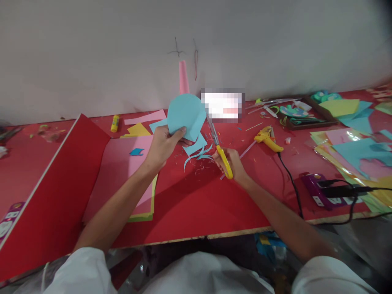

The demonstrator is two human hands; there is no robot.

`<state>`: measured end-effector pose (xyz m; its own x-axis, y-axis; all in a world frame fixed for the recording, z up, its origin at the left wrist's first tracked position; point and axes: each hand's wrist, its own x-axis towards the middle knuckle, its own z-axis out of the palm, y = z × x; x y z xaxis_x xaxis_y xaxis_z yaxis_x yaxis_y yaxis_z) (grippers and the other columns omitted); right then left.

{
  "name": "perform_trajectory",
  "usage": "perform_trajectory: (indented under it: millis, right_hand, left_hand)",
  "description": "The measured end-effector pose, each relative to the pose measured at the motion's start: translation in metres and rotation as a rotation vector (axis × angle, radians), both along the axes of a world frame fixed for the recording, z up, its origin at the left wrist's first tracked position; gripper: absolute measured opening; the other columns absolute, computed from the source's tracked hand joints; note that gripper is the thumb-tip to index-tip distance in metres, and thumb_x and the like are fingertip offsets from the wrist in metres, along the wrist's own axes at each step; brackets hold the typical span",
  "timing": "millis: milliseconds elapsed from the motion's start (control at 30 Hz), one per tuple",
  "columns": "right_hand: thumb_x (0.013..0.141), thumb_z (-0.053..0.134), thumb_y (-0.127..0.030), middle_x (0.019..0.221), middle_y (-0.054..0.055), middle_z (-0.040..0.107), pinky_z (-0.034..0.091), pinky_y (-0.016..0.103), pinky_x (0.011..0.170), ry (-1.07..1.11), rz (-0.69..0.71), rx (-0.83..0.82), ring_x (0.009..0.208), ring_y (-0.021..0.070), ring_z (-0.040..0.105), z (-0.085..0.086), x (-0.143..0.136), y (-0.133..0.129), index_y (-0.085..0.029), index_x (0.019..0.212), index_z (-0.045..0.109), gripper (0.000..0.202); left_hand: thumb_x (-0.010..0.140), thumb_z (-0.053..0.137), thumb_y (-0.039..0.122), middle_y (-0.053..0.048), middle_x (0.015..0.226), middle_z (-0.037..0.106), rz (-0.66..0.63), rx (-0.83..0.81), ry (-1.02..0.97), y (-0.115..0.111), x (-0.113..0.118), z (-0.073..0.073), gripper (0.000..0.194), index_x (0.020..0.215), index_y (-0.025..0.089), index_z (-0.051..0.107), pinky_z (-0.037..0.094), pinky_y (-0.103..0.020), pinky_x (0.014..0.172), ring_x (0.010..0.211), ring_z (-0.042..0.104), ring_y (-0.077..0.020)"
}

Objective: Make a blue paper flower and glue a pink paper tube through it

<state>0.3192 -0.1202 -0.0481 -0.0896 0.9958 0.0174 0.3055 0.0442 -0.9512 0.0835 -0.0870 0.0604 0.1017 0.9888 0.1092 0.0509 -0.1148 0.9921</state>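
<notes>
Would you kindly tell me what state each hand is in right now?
Left hand: closed, pinching the rounded light-blue paper.
Right hand: closed, holding the yellow-handled scissors.

A yellow glue gun (pixel 269 139) lies on the red counter (pixel 190 216) near a purple power box (pixel 312 188); a glue stick (pixel 114 123) stands near the wall (pixel 92 61).

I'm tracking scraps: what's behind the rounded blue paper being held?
Behind the rounded blue paper, a pink strip shows above its top edge; the strip's lower end is covered. The left hand is also partly hidden there.
</notes>
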Motion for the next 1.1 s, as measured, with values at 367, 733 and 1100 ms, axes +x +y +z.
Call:
perform_trajectory:
  millis: [367, 733, 1100]
  right_hand:
    - [0.08, 0.061, -0.094, 0.052, -0.004, 0.047, 0.033, 0.027, 0.041, 0.129, -0.002, -0.046, 0.042, 0.0114, 0.041, 0.012, -0.007, -0.002, -0.026, 0.068, 0.047, 0.07]
    - [0.084, 0.073, -0.079, 0.069, 0.007, 0.068, 0.031, 0.032, 0.059, -0.565, -0.075, 0.101, 0.061, 0.0223, 0.062, 0.008, -0.011, 0.0, -0.023, 0.08, 0.065, 0.057]
    - [0.079, 0.065, -0.091, 0.058, 0.001, 0.054, 0.032, 0.031, 0.054, -0.369, -0.083, 0.107, 0.055, 0.0158, 0.045, 0.011, -0.009, 0.001, -0.023, 0.07, 0.056, 0.069]
  left_hand:
    - [0.087, 0.082, 0.046, -0.007, 0.076, 0.079, 0.001, 0.02, -0.007, 0.0, -0.001, 0.0, 0.032, 0.088, 0.016, 0.072, 0.065, -0.029, 0.064, 0.067, 0.077, -0.0193]
    - [0.081, 0.086, 0.047, 0.003, 0.073, 0.064, 0.029, 0.107, 0.009, 0.0, -0.002, 0.001, 0.04, 0.095, 0.023, 0.056, 0.051, -0.027, 0.052, 0.059, 0.063, -0.0128]
    - [0.083, 0.083, 0.044, 0.002, 0.073, 0.06, 0.042, 0.121, 0.024, 0.003, -0.002, -0.003, 0.034, 0.094, 0.024, 0.057, 0.048, -0.028, 0.054, 0.059, 0.058, -0.0125]
